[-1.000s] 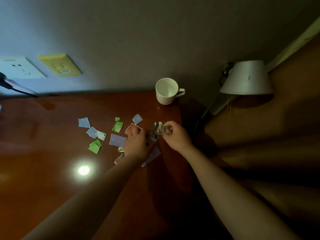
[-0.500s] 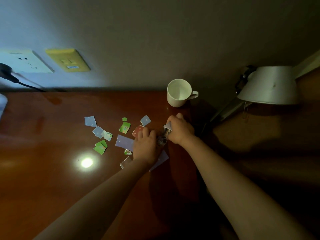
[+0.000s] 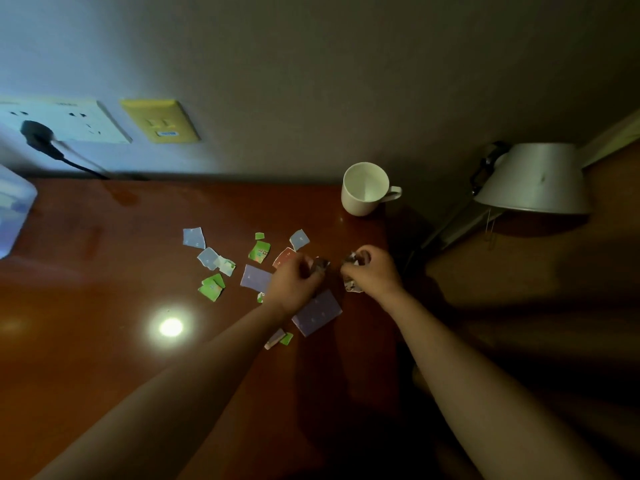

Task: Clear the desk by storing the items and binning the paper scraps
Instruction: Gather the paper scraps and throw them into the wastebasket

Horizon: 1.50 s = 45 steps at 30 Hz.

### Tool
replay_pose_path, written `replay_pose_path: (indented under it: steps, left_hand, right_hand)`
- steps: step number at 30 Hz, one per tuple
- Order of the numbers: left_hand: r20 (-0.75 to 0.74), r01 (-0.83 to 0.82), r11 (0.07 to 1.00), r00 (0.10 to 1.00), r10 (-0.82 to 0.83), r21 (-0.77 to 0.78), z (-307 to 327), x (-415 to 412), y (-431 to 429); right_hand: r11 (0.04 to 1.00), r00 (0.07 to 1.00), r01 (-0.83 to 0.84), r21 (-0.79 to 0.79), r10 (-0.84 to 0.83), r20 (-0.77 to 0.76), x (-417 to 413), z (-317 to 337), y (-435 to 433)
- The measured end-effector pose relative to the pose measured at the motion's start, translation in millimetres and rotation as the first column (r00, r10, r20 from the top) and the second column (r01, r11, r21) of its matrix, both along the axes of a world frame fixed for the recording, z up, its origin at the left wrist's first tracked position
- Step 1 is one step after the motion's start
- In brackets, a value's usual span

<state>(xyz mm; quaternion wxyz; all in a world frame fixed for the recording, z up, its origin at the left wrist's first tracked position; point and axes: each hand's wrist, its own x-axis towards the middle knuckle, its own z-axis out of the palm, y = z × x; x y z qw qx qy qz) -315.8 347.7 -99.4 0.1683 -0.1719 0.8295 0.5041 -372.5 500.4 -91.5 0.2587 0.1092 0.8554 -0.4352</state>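
Desk: glossy reddish-brown wood, mirrors light spot. Paper scraps: thin torn printed paper. Mug: smooth white ceramic. Lamp shade: matt pale metal. Wall sockets: smooth plastic.

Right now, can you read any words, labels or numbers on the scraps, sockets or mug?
Green scrap: printed marks, too blurred to read.
Yellow socket: small blue label, too small to read.
Purple scraps: faint specks, no legible text.
Mug: plain, no text.

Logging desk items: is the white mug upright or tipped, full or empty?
Upright and empty: the white mug stands on its base, its open mouth showing a bare white interior.
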Motion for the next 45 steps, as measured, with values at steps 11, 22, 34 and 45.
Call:
replay_pose_path:
  steps: [11,22,34,45]
  left_hand:
    - [0.125,0.023,0.993,0.992,-0.009,-0.114,-0.1,51.0,-36.7]
    - [0.263,0.529,0.603,0.839,-0.477,-0.597,-0.2,73.1,-57.4]
    - [0.235,0.521,0.513,0.821,-0.52,-0.683,-3.2,77.1,-65.7]
    - [0.12,0.34,0.822,0.939,-0.322,-0.458,-15.3,101.3,-75.8]
  right_hand:
    - [0.82,0.842,-0.54,0.191,0.532,0.094,54.5,0.6,-31.7]
    - [0.356,0.529,-0.663,0.658,0.845,0.075,61.2,-0.5,-44.3]
    - [0.97,0.959,-0.244,0.003,0.241,0.147,88.6,-8.9,-45.2]
    - [0.831,0.864,-0.494,0.257,0.503,0.036,114.4,-14.5,-77.2]
